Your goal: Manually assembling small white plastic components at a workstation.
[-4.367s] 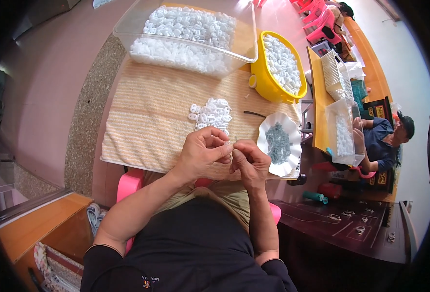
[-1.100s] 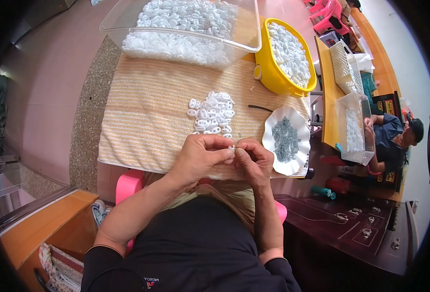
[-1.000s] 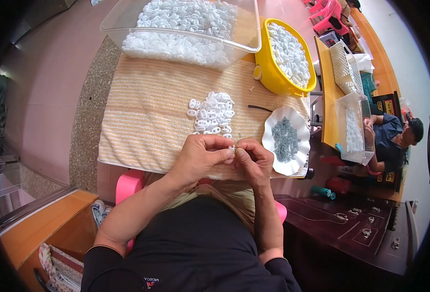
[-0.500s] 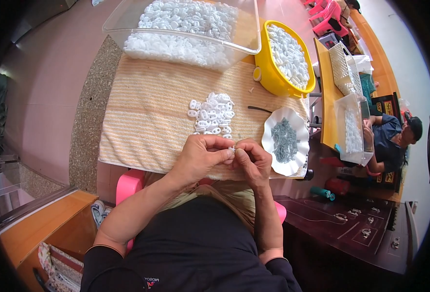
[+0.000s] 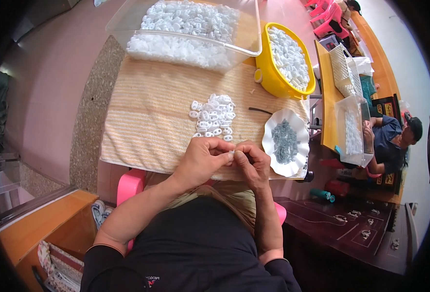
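Left hand (image 5: 200, 159): I am pinching a small white piece (image 5: 232, 151) between thumb and forefinger, just inside the worktop's near edge. Right hand (image 5: 254, 166): I am closing thumb and forefinger on the piece's right side; any second part there is too small to tell. Handling, in my judgement: light, stiff, probably smooth and slipping easily; holding by the rim, with fingertips only, seems best. Beyond my fingers: one loose pile (image 5: 214, 117), lying on the striped towel (image 5: 147, 107). Toward the near right corner: one wavy white plate (image 5: 303, 141), carrying grey bits (image 5: 285, 142). Just beyond it: one black strip (image 5: 260, 110). Far right corner: one yellow tub (image 5: 267, 73), holding white pieces. Far edge: one clear box (image 5: 246, 50), holding more.
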### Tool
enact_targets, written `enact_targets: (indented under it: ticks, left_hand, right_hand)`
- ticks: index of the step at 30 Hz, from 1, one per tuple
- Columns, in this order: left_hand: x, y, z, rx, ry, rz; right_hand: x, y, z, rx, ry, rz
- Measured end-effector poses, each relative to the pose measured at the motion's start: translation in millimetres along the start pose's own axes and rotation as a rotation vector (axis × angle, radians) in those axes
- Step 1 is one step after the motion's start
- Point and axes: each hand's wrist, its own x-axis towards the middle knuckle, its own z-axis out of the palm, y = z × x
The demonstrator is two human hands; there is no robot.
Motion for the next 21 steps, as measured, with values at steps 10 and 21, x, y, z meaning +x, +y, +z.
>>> enact_targets:
  ticks: [10, 21]
  left_hand:
    - [2, 6, -5, -0.122, -0.051, -0.045]
    - [2, 9, -6, -0.118, -0.04, -0.056]
  right_hand:
    - [2, 13, -4, 0.035, 0.016, -0.059]
    - [-1, 6, 2, 0.241, 0.114, 0.068]
